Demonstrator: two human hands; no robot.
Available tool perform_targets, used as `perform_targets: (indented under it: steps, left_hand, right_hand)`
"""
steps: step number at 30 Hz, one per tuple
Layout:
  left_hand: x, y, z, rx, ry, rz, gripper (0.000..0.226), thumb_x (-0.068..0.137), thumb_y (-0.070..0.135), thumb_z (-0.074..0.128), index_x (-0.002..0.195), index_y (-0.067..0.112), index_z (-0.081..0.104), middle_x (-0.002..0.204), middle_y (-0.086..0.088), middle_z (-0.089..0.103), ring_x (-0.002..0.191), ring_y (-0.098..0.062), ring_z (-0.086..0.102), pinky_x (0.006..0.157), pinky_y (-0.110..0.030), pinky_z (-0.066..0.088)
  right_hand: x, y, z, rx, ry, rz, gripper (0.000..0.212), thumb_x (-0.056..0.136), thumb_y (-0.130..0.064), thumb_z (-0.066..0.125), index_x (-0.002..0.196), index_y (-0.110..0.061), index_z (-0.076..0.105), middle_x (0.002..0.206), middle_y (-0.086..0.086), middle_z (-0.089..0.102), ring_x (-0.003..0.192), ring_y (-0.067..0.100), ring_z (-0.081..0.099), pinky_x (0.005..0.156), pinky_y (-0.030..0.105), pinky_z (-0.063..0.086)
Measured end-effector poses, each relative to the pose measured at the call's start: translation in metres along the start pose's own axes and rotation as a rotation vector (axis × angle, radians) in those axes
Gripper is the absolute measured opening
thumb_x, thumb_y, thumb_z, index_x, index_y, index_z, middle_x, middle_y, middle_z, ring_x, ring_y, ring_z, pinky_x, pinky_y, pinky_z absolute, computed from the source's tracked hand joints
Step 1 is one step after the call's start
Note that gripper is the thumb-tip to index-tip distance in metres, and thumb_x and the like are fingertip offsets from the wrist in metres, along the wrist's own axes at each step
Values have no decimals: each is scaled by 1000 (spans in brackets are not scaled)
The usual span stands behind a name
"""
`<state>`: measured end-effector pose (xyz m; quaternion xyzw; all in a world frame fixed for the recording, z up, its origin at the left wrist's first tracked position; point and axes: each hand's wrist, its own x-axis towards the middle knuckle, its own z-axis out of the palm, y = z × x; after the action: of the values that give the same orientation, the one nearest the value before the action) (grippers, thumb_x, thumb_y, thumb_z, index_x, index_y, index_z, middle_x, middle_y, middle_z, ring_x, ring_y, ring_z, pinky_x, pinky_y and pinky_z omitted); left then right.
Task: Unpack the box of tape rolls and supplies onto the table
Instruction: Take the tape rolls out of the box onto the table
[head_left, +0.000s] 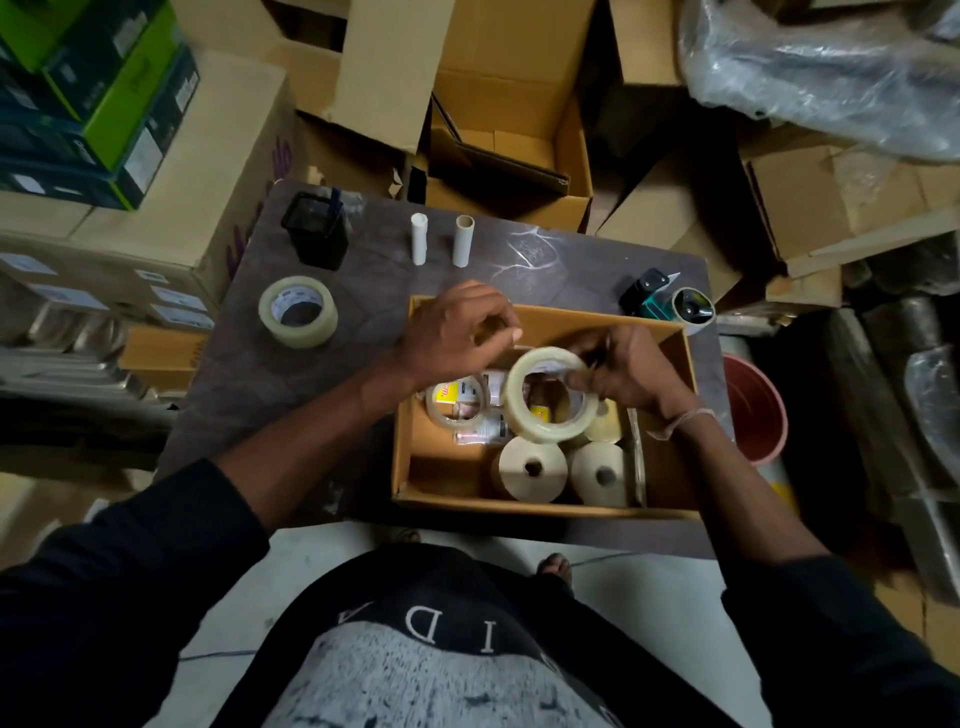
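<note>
Right hand (623, 374) grips clear tape roll (550, 395) above box (670, 415); left hand (452, 332) loosely curled, empty. Best lift clear of rim, set on table (234, 364).

Person, seen from above: black long sleeves (130, 566) pushed up the forearms; black shirt (441, 649) with grey speckled print and pale capital letters; pale thread band (683, 420) on right wrist at 3 o'clock.
</note>
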<state>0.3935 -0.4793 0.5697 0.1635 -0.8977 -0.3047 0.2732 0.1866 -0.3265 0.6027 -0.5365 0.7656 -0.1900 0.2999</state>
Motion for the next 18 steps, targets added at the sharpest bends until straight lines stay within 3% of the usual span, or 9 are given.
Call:
perform_targets:
  steps: [2, 5, 8, 11, 16, 18]
  left_hand:
    - [-2, 6, -4, -72, 19, -100, 30, 85, 45, 72, 96, 18, 70, 94, 7, 68, 85, -9, 68, 73, -38, 58]
    - [-3, 11, -17, -43, -3, -234, 44, 76, 62, 74, 100, 26, 71, 95, 12, 71, 74, 1, 69, 68, -31, 60]
    - [-5, 8, -32, -15, 2, -344, 33, 79, 53, 72, 96, 25, 75, 86, 12, 75, 76, 3, 68, 72, -30, 58]
    - [-7, 11, -52, 47, 70, -373, 22, 82, 40, 68, 85, 19, 74, 71, 5, 71, 66, -10, 66, 63, -32, 53]
    - [-17, -17, -88, 36, 192, -497, 18, 88, 32, 67, 78, 18, 73, 66, 5, 66, 62, -14, 62, 55, -28, 43]
    - [-24, -40, -103, 21, 293, -601, 24, 85, 37, 66, 72, 17, 68, 64, 4, 65, 62, -16, 63, 53, -29, 45]
  right_hand:
    - [1, -14, -3, 94, 59, -35, 19, 75, -3, 84, 93, -10, 79, 86, 3, 77, 67, 5, 68, 64, 17, 55]
    - [4, -32, -5, 189, 210, -22, 20, 73, -5, 84, 89, -15, 79, 82, 2, 77, 74, 21, 74, 67, 36, 62]
    - [9, -52, -4, 271, 301, -35, 16, 76, -10, 83, 90, -11, 78, 83, 4, 77, 78, 25, 74, 72, 43, 62]
    - [16, -75, -2, 313, 316, -91, 19, 79, -33, 83, 91, -18, 77, 83, 1, 76, 78, 20, 73, 72, 42, 62]
    - [33, -97, 2, 368, 306, -131, 34, 91, -54, 63, 93, -23, 76, 90, 0, 76, 89, 17, 70, 85, 50, 57]
    - [43, -97, 7, 302, 281, -104, 34, 91, -56, 62, 103, -27, 75, 102, -7, 75, 98, 11, 67, 87, 41, 57]
